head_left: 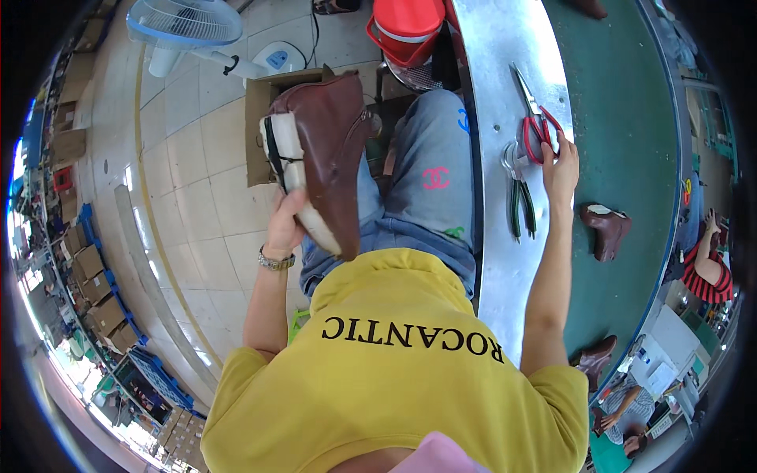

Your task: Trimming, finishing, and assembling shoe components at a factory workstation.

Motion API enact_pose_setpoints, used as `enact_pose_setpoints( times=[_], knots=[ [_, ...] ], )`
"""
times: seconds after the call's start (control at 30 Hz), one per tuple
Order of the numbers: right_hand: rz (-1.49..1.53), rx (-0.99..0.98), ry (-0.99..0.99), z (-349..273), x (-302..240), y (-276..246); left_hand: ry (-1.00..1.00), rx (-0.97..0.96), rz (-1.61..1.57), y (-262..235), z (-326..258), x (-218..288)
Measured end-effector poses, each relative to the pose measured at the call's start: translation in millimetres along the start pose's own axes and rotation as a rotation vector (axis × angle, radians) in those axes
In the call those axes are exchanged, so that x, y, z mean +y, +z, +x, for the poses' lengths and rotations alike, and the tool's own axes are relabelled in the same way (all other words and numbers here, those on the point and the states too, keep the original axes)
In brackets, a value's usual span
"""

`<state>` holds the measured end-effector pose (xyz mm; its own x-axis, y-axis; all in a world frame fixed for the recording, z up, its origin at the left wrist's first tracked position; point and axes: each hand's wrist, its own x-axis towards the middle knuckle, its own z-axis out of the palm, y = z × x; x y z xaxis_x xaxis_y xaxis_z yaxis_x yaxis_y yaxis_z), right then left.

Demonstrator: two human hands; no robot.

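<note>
My left hand (285,225) is closed around the pale sole of a brown leather ankle boot (331,150). Tilted on its side above my lap, the boot turns its sole to the left, with a black band across the white part. On the metal bench to my right lies a pair of red-handled scissors (535,118), blades pointing away from me. The fingers of my right hand (561,169) are closed at one of its red handle loops. Just left of that hand, green-handled pliers (520,189) rest on the bench.
Beyond the metal bench (505,292), a green conveyor belt (631,158) carries another brown boot (605,231) and a shoe (595,361). A cardboard box (259,150) stands behind the held boot. A fan (185,22) and red bucket (408,27) are farther off. Other people sit at far right.
</note>
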<state>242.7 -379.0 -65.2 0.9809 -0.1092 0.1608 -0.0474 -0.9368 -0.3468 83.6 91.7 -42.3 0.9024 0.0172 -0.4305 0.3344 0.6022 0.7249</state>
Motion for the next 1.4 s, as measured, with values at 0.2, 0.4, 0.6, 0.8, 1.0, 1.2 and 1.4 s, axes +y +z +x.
enact_pose_setpoints(
  times=[0.2,0.4,0.6,0.8,1.0,1.2,1.4],
  knots=[
    [0.080,-0.270,0.052,37,8,3,-0.047,-0.007,0.098,12,4,25],
    [1.111,-0.522,0.464,6,-54,-40,-0.064,0.049,0.350,76,15,31],
    [1.301,-1.102,0.353,-76,-152,-92,0.022,0.018,0.546,94,38,15],
    [1.199,-1.475,0.521,-101,-196,-115,0.326,0.244,0.964,105,23,-3],
    [1.114,-1.358,0.522,-100,-224,-94,0.342,0.309,0.938,111,24,-16],
    [0.904,-1.176,0.475,-117,-229,-78,0.373,0.270,0.982,106,25,-7],
    [0.935,-0.956,0.458,-109,-198,-85,0.879,0.305,1.494,115,39,24]
  ],
)
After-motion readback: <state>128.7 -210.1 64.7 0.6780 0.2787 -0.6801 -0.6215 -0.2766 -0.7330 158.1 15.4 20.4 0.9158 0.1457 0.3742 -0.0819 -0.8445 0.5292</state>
